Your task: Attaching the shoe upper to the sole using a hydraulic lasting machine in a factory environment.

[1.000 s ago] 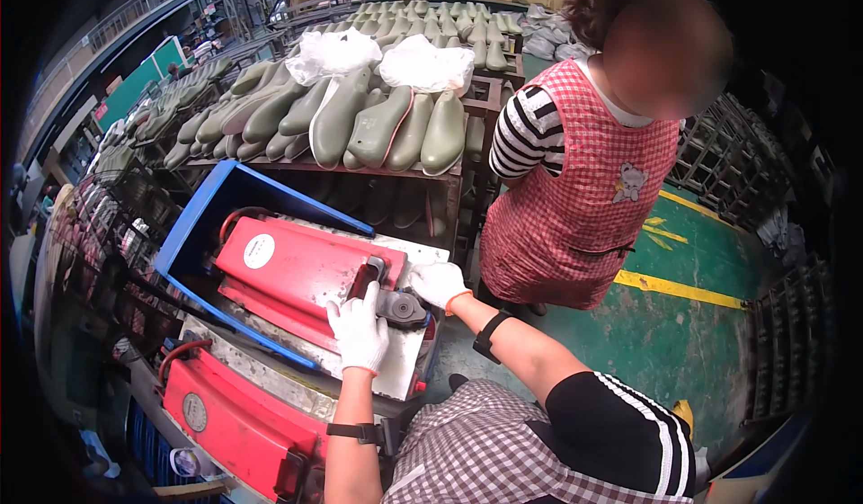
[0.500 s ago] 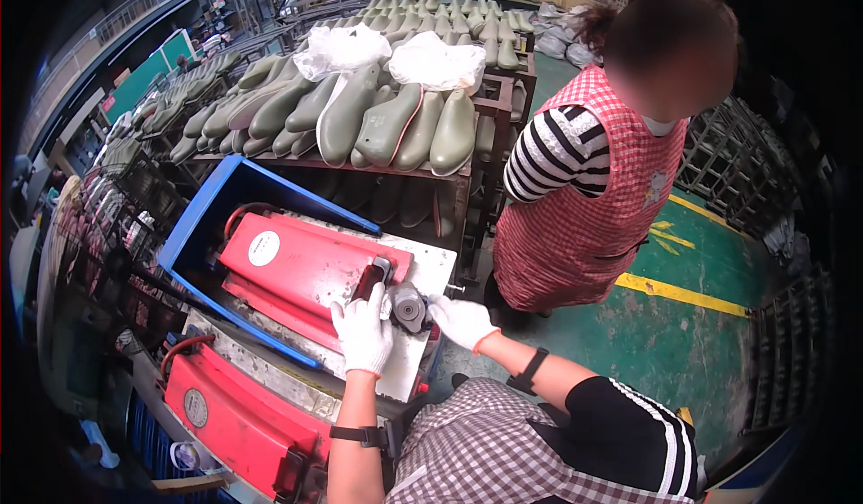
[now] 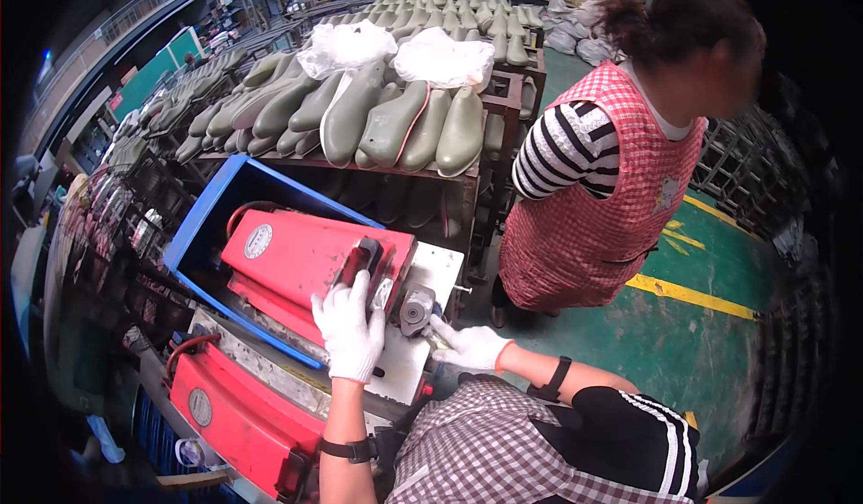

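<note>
Right hand (image 3: 472, 348) has shifted nearer along grey head (image 3: 416, 311); gap between head and red cover (image 3: 306, 254) looks wider. Suggests the cover's right end is being raised. Left hand (image 3: 351, 329): fingers partly spread at black handle (image 3: 363, 257); grip cannot be told. Right: fingers narrow at head's right side; hold unclear. Cover: red, scuffed, round pale label, left end within blue bin (image 3: 202, 203).

And there's the red machine (image 3: 315, 257), long and scuffed, a black block (image 3: 364, 254) jutting from its right-hand end; just beside that end sits a grey metal fitting (image 3: 416, 312), round-topped.
</note>
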A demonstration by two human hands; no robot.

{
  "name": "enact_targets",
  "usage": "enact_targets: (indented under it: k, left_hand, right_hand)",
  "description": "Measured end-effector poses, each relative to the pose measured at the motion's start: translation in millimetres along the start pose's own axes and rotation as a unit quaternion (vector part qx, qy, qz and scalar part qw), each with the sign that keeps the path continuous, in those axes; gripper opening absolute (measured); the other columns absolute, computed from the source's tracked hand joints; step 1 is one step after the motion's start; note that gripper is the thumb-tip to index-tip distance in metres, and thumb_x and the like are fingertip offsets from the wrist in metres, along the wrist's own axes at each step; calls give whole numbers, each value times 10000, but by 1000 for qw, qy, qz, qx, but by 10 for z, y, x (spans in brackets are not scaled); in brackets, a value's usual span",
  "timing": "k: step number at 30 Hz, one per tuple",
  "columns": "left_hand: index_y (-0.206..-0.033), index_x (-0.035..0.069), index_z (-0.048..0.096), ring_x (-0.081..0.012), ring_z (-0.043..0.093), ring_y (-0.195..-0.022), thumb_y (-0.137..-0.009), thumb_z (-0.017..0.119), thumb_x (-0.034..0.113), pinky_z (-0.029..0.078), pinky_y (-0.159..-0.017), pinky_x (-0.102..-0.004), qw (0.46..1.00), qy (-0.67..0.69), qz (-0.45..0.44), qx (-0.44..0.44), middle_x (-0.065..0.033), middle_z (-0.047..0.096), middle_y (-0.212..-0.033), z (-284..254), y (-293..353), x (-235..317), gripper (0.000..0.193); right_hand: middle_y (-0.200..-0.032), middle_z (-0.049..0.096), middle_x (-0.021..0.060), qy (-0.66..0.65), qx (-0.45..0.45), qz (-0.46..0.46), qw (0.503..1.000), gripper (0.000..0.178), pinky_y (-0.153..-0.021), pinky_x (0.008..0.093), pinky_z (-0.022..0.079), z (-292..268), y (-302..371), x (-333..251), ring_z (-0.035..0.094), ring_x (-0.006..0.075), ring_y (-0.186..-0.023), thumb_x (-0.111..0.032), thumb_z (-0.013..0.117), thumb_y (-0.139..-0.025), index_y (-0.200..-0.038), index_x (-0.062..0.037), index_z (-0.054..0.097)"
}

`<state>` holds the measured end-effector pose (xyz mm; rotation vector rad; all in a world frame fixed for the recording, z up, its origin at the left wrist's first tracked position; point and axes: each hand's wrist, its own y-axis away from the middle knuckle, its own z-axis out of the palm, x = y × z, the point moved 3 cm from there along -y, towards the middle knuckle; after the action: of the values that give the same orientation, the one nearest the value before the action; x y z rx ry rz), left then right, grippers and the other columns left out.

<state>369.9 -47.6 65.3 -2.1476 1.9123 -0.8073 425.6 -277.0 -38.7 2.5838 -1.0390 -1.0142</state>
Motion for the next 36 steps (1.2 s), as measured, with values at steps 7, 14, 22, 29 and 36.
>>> enact_targets:
  k: [7,14,22,29,36]
  left_hand:
    - [-1442,130,618,-447,431,-1464,-797,794,193,339,-1220,-575,995,-31,-19,97,-242,419,-1614,-766,-232,97,672]
    - [-1401,65,597,-418,584,-1272,-809,800,174,492,-1082,-486,984,-140,-26,109,-188,572,-1464,-1564,-273,-62,636]
    - [-1598,112,437,-484,374,-1506,-835,804,209,391,-1211,-533,977,-109,-58,175,-206,360,-1684,-1857,-196,-291,852]
    - [-1667,-5,271,-316,364,-1561,-928,811,399,299,-1277,-459,894,341,-271,109,-184,373,-1682,-1251,1241,-370,1000]
    - [-1685,-31,127,-367,523,-1448,-1042,642,360,478,-1157,-426,647,618,-432,110,-288,327,-1682,-618,1986,-340,912]
  right_hand:
    - [-1162,737,220,-70,171,-128,974,527,-962,500,561,-488,-348,-131,712,435,-1067,-451,523,-1044,-1460,-134,588]
    - [-1271,663,229,-41,220,-166,960,531,-1035,495,518,-582,-1388,-799,640,411,-1211,-358,652,-946,-1421,-121,644]
    - [-1380,606,319,61,160,-91,981,818,-1100,472,501,-303,-2402,-1155,596,444,-1287,-421,799,-814,-1546,-163,543]
    - [-1138,745,153,-501,-40,14,864,592,-701,411,614,-488,-2027,-888,733,273,-986,-525,635,-980,-1385,-93,630]
    - [-1207,699,248,-801,-409,-72,432,696,-515,308,612,-46,-831,-1301,732,345,-769,-634,396,-1067,-1446,-81,582]
